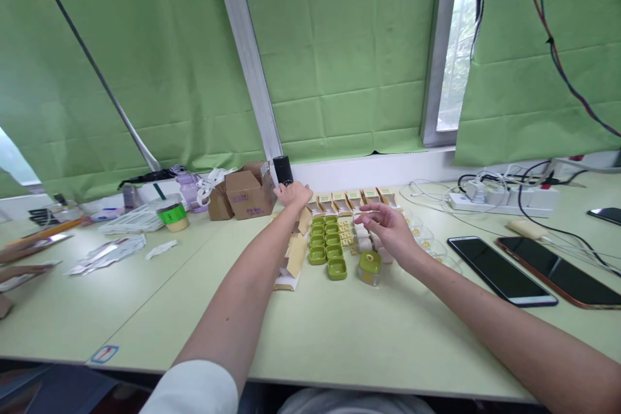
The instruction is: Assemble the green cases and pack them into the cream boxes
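Note:
My left hand point(294, 195) is stretched far forward, by the back end of a column of small open cartons point(295, 255). Its fingers are mostly hidden behind the hand, so whether it grips anything cannot be seen. My right hand point(388, 226) hovers with curved, parted fingers over small white pieces point(363, 233), holding nothing visible. Below it stands a small clear container with a green lid point(370, 263). Square green cups point(336, 268) sit in two columns between the hands. Small yellow pieces point(345, 233) lie beside them, and clear domed parts point(435, 247) are partly behind my right wrist.
Behind the hands are a row of small cartons point(356, 200) and a black cylinder point(282, 170). A brown cardboard box point(251, 193) and a drink cup point(172, 213) stand left. At right are two phones point(502, 270) point(563, 270) and a power strip point(502, 200) with tangled cables.

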Available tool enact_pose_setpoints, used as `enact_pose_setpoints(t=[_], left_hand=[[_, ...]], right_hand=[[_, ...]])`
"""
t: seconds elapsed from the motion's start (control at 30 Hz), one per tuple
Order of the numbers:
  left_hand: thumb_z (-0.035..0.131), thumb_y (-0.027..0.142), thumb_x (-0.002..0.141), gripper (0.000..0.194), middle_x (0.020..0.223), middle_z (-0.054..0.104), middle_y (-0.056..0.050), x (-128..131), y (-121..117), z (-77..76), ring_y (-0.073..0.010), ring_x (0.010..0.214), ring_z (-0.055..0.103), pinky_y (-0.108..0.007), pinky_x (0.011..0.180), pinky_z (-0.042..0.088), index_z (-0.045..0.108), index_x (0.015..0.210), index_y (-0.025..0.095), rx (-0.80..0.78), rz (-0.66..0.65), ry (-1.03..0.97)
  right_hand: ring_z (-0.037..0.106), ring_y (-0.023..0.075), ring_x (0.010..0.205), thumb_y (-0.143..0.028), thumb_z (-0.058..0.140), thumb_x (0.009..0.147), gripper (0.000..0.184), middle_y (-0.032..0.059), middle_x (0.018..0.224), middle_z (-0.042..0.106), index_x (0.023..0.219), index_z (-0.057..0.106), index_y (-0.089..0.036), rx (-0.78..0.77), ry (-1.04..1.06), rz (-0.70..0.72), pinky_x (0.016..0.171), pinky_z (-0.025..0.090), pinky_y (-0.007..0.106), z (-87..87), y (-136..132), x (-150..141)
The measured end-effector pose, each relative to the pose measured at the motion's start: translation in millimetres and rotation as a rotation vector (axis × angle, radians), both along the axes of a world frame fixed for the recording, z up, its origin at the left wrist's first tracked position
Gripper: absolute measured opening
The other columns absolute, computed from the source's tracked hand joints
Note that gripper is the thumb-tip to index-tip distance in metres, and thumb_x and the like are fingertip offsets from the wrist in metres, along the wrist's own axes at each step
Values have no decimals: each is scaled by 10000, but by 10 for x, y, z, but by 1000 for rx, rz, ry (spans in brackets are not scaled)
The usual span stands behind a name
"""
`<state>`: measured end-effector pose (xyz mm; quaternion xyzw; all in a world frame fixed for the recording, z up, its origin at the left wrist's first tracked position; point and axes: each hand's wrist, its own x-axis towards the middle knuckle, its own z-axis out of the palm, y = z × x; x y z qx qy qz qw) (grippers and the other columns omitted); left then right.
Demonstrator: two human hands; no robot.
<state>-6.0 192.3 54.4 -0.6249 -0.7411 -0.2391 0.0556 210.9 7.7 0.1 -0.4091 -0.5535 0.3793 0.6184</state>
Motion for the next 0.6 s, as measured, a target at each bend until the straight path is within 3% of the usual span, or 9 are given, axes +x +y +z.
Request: enact_pose_setpoints(t=[0.13, 0.23, 0.4, 0.5, 0.6], left_hand=[[554, 369, 949, 299, 1165, 750, -172, -40, -219, 229, -393, 1336, 453, -533, 1105, 291, 785, 1069, 222, 89, -156, 5], [603, 305, 939, 279, 1174, 772, -82, -13, -524, 266, -338, 1309, 471, -474, 1112, 316, 776, 1159, 300, 104, -338, 12], [691, 280, 868, 347, 1203, 738, -87, 63, -1324, 75, -355, 1302, 465, -497, 1095, 343, 763, 1207, 305, -24, -851, 15], [772, 301, 808, 449, 1197, 708, -91, 121, -1779, -47, -365, 1297, 473, -479, 1051, 382, 724, 1254, 320, -89, -1041, 9], [814, 254, 765, 462, 1097, 721, -72, 202, -2048, -116, -364, 1246, 487, -475, 1017, 386, 710, 1210, 321, -129, -1171, 58]], right_hand=[[735, 278, 916, -535, 794, 758, 439, 81, 908, 808, 1049, 680, -228, 27, -4, -38, 834, 528, 430, 31, -3, 21], [737, 278, 914, -526, 796, 757, 425, 83, 910, 806, 1039, 690, -226, 28, -4, -64, 842, 539, 440, 58, -8, 35], [736, 276, 909, -510, 802, 746, 397, 84, 900, 797, 999, 708, -219, 32, -4, -82, 871, 542, 448, 75, -42, 51], [730, 267, 867, -493, 796, 749, 364, 77, 877, 792, 975, 708, -221, 41, -16, -87, 861, 547, 452, 64, -71, 66], [730, 263, 858, -467, 781, 758, 336, 79, 878, 791, 972, 707, -218, 52, -29, -89, 861, 551, 453, 41, -94, 91]])
